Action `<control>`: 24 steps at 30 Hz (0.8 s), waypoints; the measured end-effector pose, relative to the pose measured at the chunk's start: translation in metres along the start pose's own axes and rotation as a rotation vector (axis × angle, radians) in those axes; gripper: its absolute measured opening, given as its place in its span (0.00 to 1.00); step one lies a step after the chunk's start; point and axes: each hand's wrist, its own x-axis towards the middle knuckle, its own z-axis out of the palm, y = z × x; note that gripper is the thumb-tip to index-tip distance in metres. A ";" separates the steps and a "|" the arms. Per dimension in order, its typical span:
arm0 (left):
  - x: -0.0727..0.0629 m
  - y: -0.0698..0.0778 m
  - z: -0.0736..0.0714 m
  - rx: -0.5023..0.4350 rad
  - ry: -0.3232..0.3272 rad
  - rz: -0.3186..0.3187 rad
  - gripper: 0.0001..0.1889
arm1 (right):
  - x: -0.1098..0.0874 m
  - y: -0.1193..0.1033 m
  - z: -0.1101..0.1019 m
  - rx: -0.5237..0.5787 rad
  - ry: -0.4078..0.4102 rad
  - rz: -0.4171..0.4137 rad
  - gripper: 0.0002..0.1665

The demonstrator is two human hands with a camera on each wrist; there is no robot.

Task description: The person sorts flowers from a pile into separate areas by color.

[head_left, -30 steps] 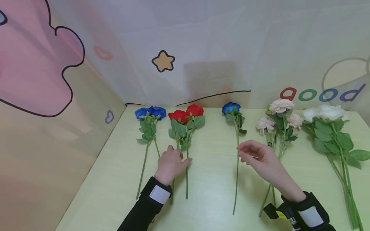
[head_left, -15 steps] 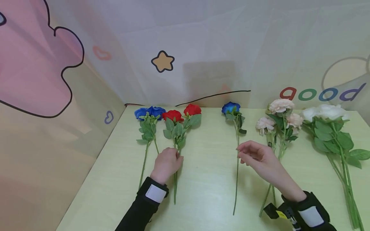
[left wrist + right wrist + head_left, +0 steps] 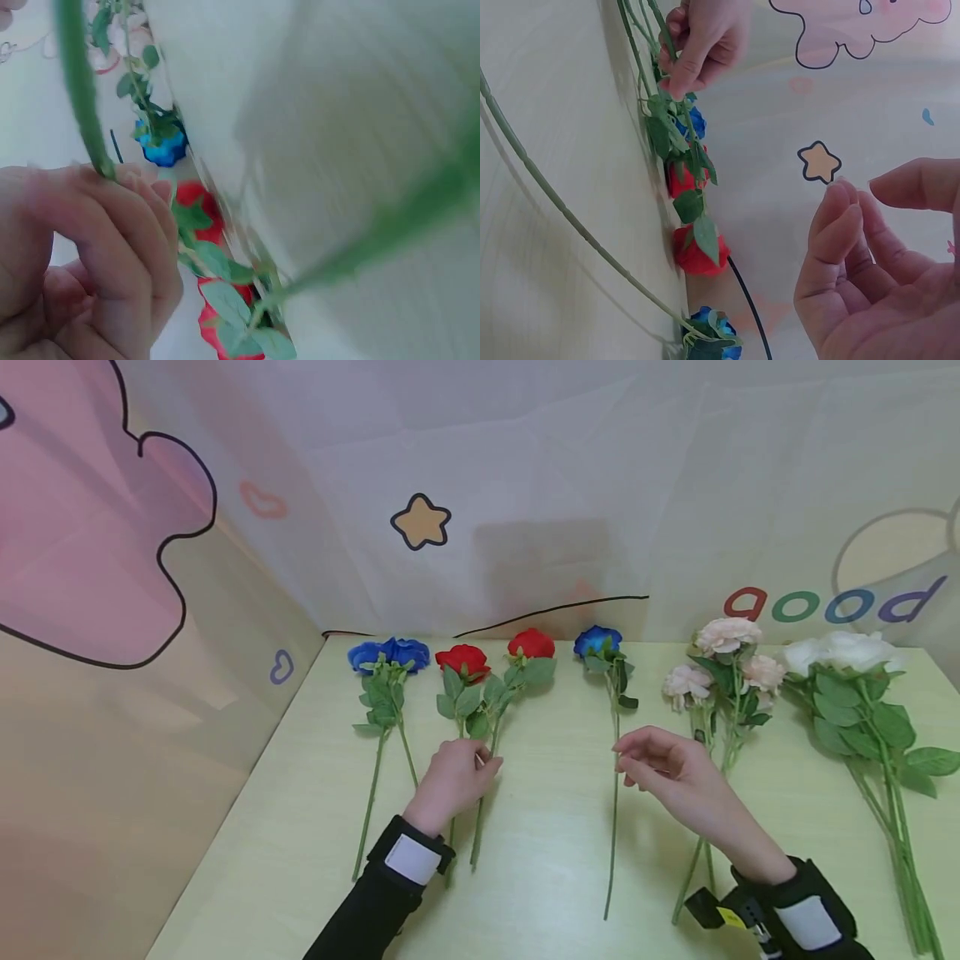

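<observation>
My left hand [image 3: 453, 781] pinches the green stem [image 3: 79, 90] of the right-hand red rose [image 3: 532, 643], below its leaves. Just left of that, a second red rose [image 3: 461, 662] lies on the table, its stem passing under the hand. My right hand [image 3: 678, 772] hovers by the stem of a single blue rose [image 3: 598, 640]. Its fingers are loosely bent, and in the right wrist view a gap shows between thumb and fingertips [image 3: 836, 195] with nothing in it. That blue rose's stem [image 3: 577, 225] runs separately along the table there.
Two blue roses [image 3: 390, 656] lie at the left of the pale table [image 3: 547, 860]. Toward the right are pale pink flowers [image 3: 726, 637], partly behind my right forearm, then a bunch of white flowers [image 3: 847, 652]. A printed cloth [image 3: 555, 460] rises behind the table.
The red roses first came together leftward with my left hand. Now the right-hand one has swung rightward in its pinch, spreading the two blooms apart. My right hand has stayed put.
</observation>
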 end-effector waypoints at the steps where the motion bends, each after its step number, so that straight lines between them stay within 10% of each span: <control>1: 0.001 0.002 0.000 -0.037 -0.010 -0.008 0.11 | 0.000 0.000 0.000 0.000 -0.001 0.000 0.09; 11: 0.009 0.019 0.007 -0.206 0.017 -0.012 0.11 | -0.001 -0.001 -0.001 0.006 -0.004 0.001 0.09; 24: 0.015 0.014 0.022 0.002 -0.047 -0.124 0.20 | -0.001 -0.002 -0.002 -0.019 -0.026 0.020 0.10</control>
